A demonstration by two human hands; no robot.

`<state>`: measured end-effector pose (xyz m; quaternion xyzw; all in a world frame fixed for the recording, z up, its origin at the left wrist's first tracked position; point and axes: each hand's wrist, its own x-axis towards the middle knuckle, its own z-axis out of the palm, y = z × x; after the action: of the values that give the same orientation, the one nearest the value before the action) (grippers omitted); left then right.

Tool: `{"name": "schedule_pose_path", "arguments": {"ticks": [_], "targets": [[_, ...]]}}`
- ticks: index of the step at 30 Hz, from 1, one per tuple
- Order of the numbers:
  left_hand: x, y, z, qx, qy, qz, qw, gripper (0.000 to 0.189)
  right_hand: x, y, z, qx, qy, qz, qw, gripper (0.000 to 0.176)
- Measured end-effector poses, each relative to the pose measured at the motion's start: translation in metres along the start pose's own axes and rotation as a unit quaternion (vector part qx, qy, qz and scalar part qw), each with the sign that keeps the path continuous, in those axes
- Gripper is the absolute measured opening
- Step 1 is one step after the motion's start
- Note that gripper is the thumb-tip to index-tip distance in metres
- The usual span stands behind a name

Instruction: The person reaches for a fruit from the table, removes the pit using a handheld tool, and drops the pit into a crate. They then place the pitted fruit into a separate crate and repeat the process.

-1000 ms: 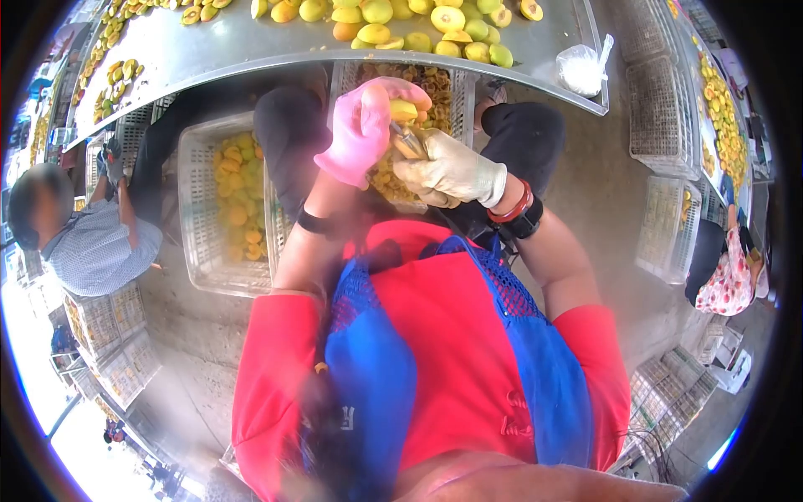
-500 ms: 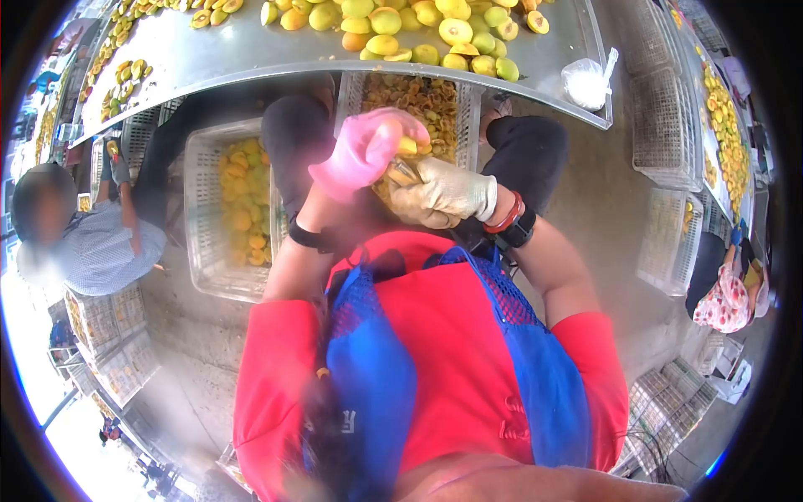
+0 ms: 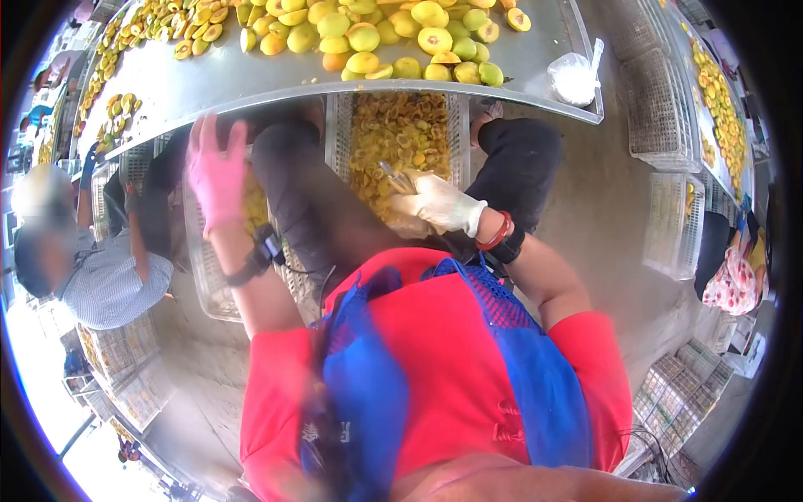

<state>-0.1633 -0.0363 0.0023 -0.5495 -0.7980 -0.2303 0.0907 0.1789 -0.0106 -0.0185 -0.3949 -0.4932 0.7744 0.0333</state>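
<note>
My left hand (image 3: 216,171), in a pink glove, is raised at the front edge of the metal table (image 3: 242,71), fingers spread, holding nothing. It is over a white crate (image 3: 201,276) of yellow fruit (image 3: 254,201), partly hidden by the hand and forearm. My right hand (image 3: 439,203), in a whitish glove, is closed around a small metal hand tool (image 3: 400,177), its tip pointing up and left. The tool overlaps a second crate (image 3: 459,138) between my legs, which holds cut, hollowed fruit pieces (image 3: 401,130).
Yellow-green fruit (image 3: 364,38), whole and halved, lies heaped on the table, with a knotted plastic bag (image 3: 573,79) at its right corner. A co-worker (image 3: 113,280) sits at left, another (image 3: 726,289) at far right. Stacked crates (image 3: 661,109) stand on the right.
My left hand has left the piece of fruit it held against the right hand, swung left and opened. My right hand stays near the same place, still gripping the tool.
</note>
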Motion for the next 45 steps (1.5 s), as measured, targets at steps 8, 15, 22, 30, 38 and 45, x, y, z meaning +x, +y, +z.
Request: {"name": "schedule_pose_path", "arguments": {"ticks": [8,15,22,30,38,45], "targets": [[0.132,0.099,0.158,-0.050,-0.149,0.184,0.970,0.072,0.012,0.006,0.002,-0.063,0.079,-0.060,0.993,0.018],[0.165,0.113,0.190,0.060,-0.314,0.151,0.936,0.070,0.001,0.020,-0.014,-0.019,0.083,0.001,0.996,0.018],[0.117,0.126,0.164,-0.147,-0.482,0.097,0.858,0.059,0.011,0.033,-0.004,-0.049,0.109,-0.082,0.989,0.024],[0.056,0.131,0.141,-0.358,-0.423,-0.076,0.829,0.037,0.007,0.028,-0.008,-0.100,0.159,-0.122,0.975,0.030],[-0.005,0.158,0.163,-0.293,-0.129,0.045,0.946,0.036,-0.007,0.026,-0.039,0.102,0.223,-0.165,0.955,0.012],[-0.053,0.137,0.250,-0.138,-0.522,0.129,0.832,0.036,-0.032,0.030,-0.061,0.117,0.304,-0.166,0.931,0.013]]}}
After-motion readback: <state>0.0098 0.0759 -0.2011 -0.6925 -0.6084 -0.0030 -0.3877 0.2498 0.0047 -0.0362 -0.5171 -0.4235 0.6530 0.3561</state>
